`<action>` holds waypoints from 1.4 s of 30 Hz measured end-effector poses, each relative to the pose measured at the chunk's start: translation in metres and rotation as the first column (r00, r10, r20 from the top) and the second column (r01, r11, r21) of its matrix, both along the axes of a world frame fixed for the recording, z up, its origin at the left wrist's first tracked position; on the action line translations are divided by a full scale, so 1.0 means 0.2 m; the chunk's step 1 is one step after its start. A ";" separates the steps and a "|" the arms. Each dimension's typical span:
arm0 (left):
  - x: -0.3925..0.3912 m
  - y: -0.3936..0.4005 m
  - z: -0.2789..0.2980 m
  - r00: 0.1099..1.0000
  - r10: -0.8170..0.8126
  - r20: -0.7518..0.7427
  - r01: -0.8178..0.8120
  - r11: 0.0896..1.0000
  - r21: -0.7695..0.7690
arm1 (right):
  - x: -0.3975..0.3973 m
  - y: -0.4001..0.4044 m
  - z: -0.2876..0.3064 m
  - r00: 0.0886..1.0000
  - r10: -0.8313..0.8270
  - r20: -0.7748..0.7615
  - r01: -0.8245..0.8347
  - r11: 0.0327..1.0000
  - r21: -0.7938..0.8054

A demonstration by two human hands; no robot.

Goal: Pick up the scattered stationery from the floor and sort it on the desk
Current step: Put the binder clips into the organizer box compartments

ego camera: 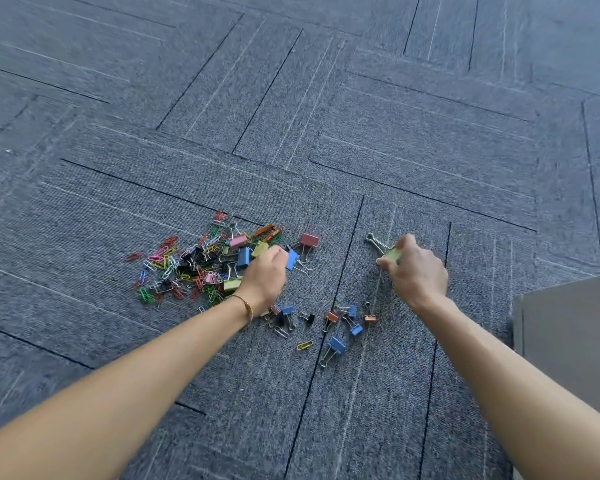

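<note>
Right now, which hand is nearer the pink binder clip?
Left. The left hand sits just beside and below the pink binder clip; the right hand is farther right, gripping a green clip.

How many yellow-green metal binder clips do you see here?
3 yellow-green metal binder clips: one pinched by the right hand, one by the left hand's knuckles, one beside the left wrist. The left hand may hide more.

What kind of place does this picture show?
Probably an office: blue-grey carpet tiles with thin stripes cover the floor, coloured paper clips and metal binder clips lie scattered, and a grey furniture corner, perhaps a desk, shows.
</note>
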State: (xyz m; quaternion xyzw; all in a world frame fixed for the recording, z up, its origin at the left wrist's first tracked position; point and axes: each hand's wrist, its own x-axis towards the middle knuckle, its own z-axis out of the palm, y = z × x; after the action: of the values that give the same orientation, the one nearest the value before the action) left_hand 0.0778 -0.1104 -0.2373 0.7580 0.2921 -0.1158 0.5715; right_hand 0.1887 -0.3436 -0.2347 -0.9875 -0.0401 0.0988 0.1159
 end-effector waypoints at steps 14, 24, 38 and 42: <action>0.14 -0.09 0.04 0.999 -0.034 -0.034 0.017 0.913 -0.407 | 0.00 0.02 0.00 0.867 -0.145 -0.477 0.352 0.854 0.382; 0.27 -0.14 0.24 1.000 -0.011 0.005 0.012 0.805 -0.592 | -0.02 0.19 0.33 0.675 0.019 -0.737 0.700 0.298 0.649; 0.54 -0.36 1.87 0.979 0.085 0.188 -0.009 0.927 -0.375 | -0.02 0.23 2.00 0.846 -0.257 -0.467 0.517 0.189 0.835; 0.53 -0.46 2.49 0.963 0.055 0.265 0.028 0.954 -0.299 | -0.08 0.19 2.57 0.844 -0.315 -0.434 0.491 0.129 0.862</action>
State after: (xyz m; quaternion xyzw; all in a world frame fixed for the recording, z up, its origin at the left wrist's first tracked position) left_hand 0.1829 -0.2025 0.2611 0.6690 0.1956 -0.0506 0.7152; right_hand 0.1731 -0.3065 0.2802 -0.6720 0.1851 0.0907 0.7113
